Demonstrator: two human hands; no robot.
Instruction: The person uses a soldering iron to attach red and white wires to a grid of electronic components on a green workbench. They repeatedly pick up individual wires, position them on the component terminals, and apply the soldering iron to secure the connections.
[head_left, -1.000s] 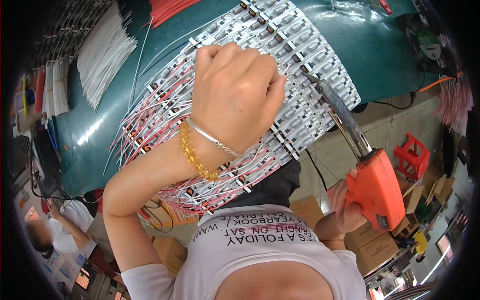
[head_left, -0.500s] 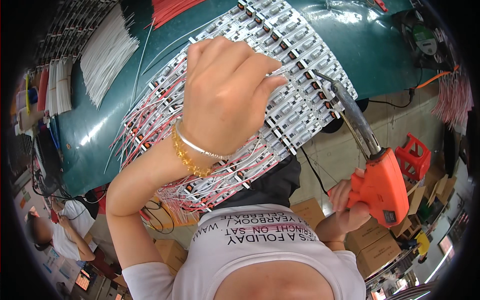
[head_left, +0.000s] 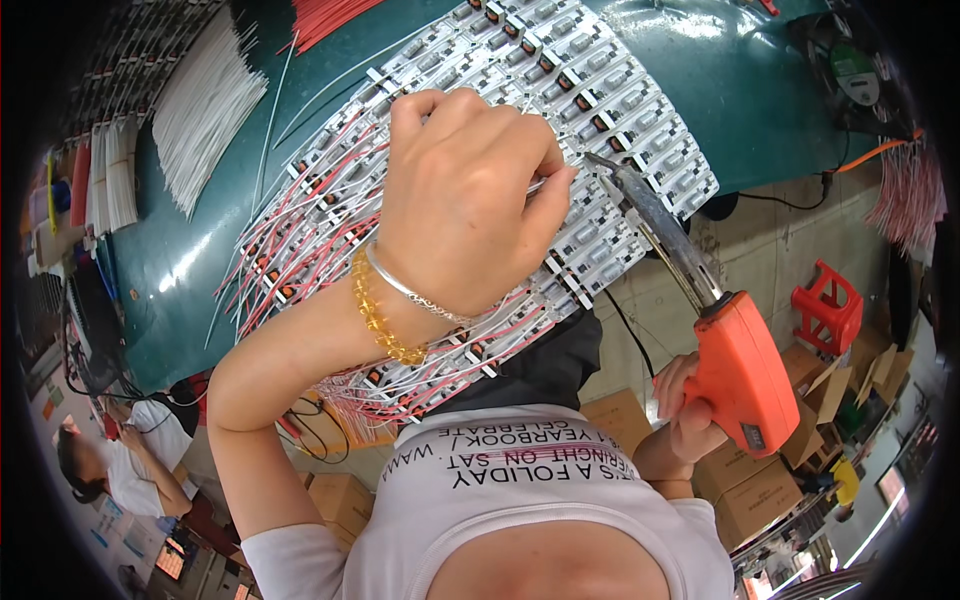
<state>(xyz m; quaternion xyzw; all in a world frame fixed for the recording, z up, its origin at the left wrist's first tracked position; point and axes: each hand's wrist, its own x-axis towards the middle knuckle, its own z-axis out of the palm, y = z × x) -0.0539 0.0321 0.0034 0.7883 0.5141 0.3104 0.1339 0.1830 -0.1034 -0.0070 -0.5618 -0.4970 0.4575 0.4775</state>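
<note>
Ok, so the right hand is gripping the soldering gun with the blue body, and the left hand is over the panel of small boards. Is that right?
Not quite: the body of the soldering gun is orange-red, not blue, as the head view shows. The right hand does grip it, and the left hand is over the panel of small boards.

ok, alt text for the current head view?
The right hand grips an orange soldering gun, its tip at a panel of small white modules. The left hand curls over the panel, beside red and white wires.
</note>
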